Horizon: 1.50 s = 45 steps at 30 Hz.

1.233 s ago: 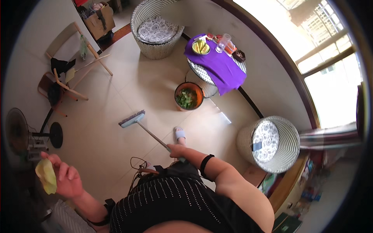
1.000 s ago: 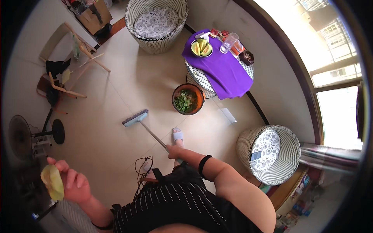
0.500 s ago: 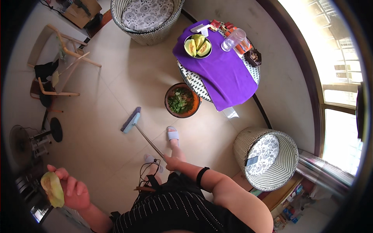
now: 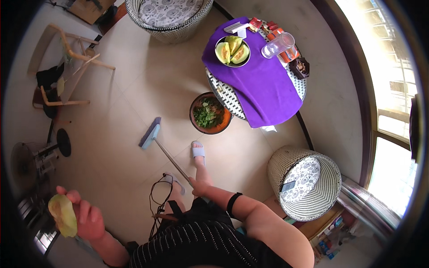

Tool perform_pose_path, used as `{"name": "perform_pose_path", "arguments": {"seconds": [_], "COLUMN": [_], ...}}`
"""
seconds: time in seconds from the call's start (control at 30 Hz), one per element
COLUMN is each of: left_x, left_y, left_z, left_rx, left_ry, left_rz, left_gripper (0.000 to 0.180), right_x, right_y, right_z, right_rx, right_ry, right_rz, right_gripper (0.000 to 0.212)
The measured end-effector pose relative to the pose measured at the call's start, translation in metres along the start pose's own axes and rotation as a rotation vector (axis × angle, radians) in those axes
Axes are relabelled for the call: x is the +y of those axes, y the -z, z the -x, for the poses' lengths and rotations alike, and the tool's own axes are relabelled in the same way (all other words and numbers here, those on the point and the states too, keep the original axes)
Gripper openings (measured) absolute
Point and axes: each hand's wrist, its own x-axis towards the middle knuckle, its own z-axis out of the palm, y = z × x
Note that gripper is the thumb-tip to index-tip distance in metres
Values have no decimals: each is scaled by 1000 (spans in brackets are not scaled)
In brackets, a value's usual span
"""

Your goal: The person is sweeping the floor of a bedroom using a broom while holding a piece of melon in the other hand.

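Raised at the lower left, my left hand (image 4: 86, 219) grips a pale green melon slice (image 4: 64, 215) with an orange-brown inner side. My right hand (image 4: 200, 186), in front of my body, is closed round the metal handle of a broom (image 4: 152, 135). Its blue head with purple bristles rests on the tiled floor, ahead and to the left of my feet. Further off, a bowl (image 4: 232, 52) with several similar melon wedges stands on a purple cloth (image 4: 268, 99) over a round woven table.
A bin (image 4: 212, 130) with green leaf scraps stands beside the table. Woven chairs stand at the far side (image 4: 172, 33) and the right (image 4: 305, 178). A wooden-framed chair (image 4: 67, 103) and a fan (image 4: 24, 165) are on the left. Black cable (image 4: 154, 196) hangs by my leg.
My view has shifted slightly, and the table appears a little further right. Both hands keep their hold; the broom head has moved barely, a touch further away.
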Motion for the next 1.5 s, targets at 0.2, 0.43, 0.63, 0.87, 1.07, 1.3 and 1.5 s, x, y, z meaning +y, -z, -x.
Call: {"name": "perform_pose_path", "arguments": {"seconds": [0.2,0.43,0.63,0.87,1.07,1.3,1.5], "left_x": [-8,4,43,88,139,192,239], "left_y": [4,-50,-86,-75,-32,12,45], "left_z": [-7,-6,45,135,212,323,398], "left_rx": [12,-145,-392,-357,-750,-809,-679], "left_ry": [82,107,442,537,304,104,85], "left_rz": [75,-75,77,627,554,640,629], "left_gripper": [75,72,79,69,75,72,71], "right_x": [25,15,-30,-82,-123,-152,-179], "right_y": [-42,-46,-49,-64,-99,-143,-154], "right_z": [-52,-82,-85,-39,-2,-12,-74], "right_rx": [24,-36,-133,29,99,305,271], "right_ry": [190,56,-176,14,-46,-99,-185], "right_rz": [81,-50,-22,-154,-365,-629,-913], "right_gripper": [57,63,55,55,61,65,18]}}
